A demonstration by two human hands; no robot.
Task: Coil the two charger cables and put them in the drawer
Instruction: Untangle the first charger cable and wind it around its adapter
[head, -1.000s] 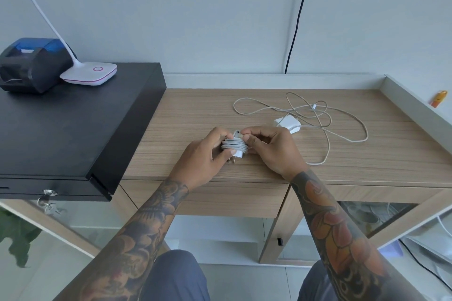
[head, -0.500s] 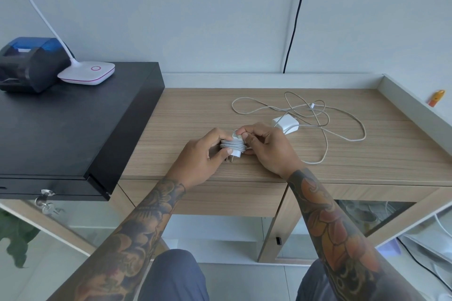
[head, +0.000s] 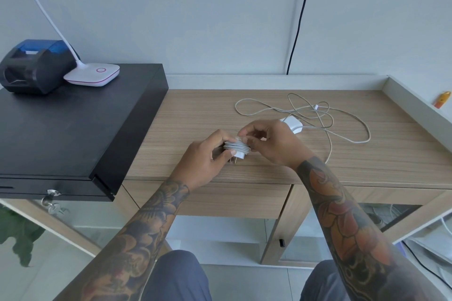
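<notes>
A white charger (head: 238, 153) with its cable wound tight around it is held just above the wooden desk (head: 391, 154), near the front edge at the centre of the view. It is gripped by the left hand (head: 205, 159), the thumb curled under near the two metal prongs and the fingers wrapped over the top. The upper end of the wound cable is pinched by the fingertips of the right hand (head: 276, 144), whose fingers are bent in close against the bundle.

At about two o'clock from the hands, a second charger (head: 293, 124) is seen lying flat on the desk, just behind the right hand. Its cable (head: 342, 124) is spread in loose, tangled loops across the back and right of the desk, uncoiled.

The drawer (head: 232, 200) under the desk top, at six o'clock from the hands, is seen closed.

At nine o'clock a black cash box (head: 73, 129) is set beside the desk, with a small printer (head: 34, 66) and a white lamp base (head: 94, 74) on it at ten o'clock.
</notes>
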